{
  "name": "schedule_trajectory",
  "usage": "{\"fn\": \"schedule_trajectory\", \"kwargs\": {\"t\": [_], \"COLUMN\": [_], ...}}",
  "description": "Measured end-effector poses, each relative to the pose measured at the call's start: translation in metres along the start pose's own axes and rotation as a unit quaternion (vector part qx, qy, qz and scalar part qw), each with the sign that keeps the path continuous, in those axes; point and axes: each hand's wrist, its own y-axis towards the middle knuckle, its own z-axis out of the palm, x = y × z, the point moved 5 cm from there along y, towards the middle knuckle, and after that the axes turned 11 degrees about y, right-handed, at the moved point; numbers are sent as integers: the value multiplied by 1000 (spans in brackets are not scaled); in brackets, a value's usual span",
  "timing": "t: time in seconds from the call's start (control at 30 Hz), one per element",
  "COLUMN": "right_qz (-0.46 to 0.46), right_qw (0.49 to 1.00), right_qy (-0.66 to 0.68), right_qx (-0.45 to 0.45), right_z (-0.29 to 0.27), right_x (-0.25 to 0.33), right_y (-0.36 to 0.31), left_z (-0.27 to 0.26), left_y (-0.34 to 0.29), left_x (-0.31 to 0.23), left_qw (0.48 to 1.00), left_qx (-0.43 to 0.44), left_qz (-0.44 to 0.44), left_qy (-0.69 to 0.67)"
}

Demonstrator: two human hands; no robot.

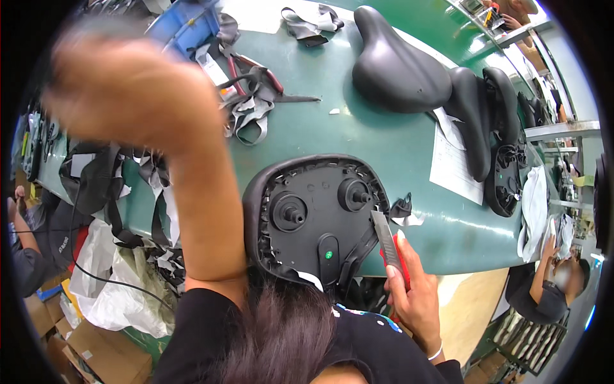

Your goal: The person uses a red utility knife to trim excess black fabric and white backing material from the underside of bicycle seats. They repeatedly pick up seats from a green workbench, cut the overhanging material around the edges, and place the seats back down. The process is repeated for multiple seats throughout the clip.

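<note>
My right hand (412, 297) grips a red utility knife (394, 259) with its long blade out. The tip of the blade is beside the edge of a black bicycle saddle (307, 246) lying upside down on the green table in front of me. Its underside shows two round mounts, with cover material folded in round the rim. A loose strip of black cover (361, 256) hangs at the saddle's near right side. My left hand (121, 89) is raised at the upper left, away from the saddle. Motion smears it, so its fingers cannot be made out.
Finished-looking black saddles (400, 67) stand at the back right by a paper sheet (451, 169). Fabric scraps (252, 115), red-handled pliers (272, 78) and a blue bin (185, 25) lie at the back left. Plastic bags (121, 288) and cardboard boxes (105, 352) are at lower left. Other people are around.
</note>
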Motion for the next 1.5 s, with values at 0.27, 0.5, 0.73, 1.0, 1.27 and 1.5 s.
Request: {"fn": "schedule_trajectory", "kwargs": {"t": [0.27,0.5,0.73,1.0,1.27,1.5], "right_qz": [-68,-126,-104,-165,-521,-72], "right_qw": [943,903,890,905,832,944], "right_qy": [227,371,434,378,-141,316], "right_qx": [-232,-176,-99,-108,130,-62], "right_z": [-47,-77,-72,-56,30,4], "right_x": [-29,-15,-28,19,74,-1], "right_y": [63,171,242,211,73,81], "left_z": [-3,14,103,25,-94,-44], "left_y": [-99,30,4,-225,-116,-106], "left_x": [80,80,164,65,38,80], "left_qw": [728,945,710,605,894,861], "left_qx": [516,73,317,660,283,259], "left_qz": [-83,-241,153,185,-313,-430], "left_qy": [444,207,610,406,148,83]}}
